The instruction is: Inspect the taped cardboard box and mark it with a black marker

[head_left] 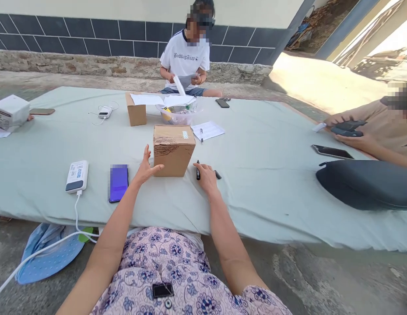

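A brown cardboard box (173, 156) with dark pen strokes on its top and front edge and a small printed label stands in front of me. At its left side my left hand (146, 169) is open, thumb spread along the box's lower front and fingers pointing up. To the right of the box, my right hand (206, 176) rests low over the cloth with its fingers curled at a black marker (198, 170). Another black piece (218, 175) sticks out on that hand's right side; whether it is a cap or a second marker is unclear.
On the cloth-covered table (262, 192) lie a power bank (76, 176) with a cable, a phone (118, 183) and a black case (364, 183). Behind the box are a plastic basin (180, 117), a smaller carton (137, 114) and paper (208, 130). Other people sit around.
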`<action>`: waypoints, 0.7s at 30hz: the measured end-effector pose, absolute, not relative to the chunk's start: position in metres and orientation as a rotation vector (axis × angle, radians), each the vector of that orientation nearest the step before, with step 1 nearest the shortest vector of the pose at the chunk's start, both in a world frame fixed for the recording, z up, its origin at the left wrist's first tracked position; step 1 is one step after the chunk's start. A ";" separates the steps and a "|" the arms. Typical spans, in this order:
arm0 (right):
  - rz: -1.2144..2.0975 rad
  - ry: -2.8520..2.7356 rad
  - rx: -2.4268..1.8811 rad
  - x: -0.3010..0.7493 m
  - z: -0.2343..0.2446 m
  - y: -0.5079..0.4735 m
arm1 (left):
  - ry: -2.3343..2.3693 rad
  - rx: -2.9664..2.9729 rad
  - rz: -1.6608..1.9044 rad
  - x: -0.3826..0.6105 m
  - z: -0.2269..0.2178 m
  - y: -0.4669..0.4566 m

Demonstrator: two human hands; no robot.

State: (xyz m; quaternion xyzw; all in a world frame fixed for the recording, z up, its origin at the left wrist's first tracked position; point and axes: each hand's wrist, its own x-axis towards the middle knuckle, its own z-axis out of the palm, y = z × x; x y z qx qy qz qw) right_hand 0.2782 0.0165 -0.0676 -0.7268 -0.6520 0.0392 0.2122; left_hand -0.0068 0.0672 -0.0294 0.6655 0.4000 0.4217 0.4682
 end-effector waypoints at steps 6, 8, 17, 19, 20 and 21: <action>0.152 -1.836 -2.178 0.269 -0.059 0.015 | 1.627 1.707 1.275 -0.051 -0.010 0.043; 0.150 -1.851 -2.206 0.268 -0.058 0.014 | 2.003 1.726 1.177 -0.069 0.001 0.038; 0.106 -1.848 -2.223 0.265 -0.064 0.014 | 2.425 1.396 0.577 -0.106 0.003 0.029; 0.101 -1.832 -2.203 0.266 -0.067 0.014 | 2.379 1.394 0.628 -0.107 -0.001 0.032; 0.101 -1.821 -2.191 0.267 -0.069 0.015 | 2.349 1.387 0.660 -0.109 -0.002 0.033; 0.101 -1.806 -2.178 0.268 -0.072 0.015 | 2.313 1.377 0.699 -0.110 -0.004 0.034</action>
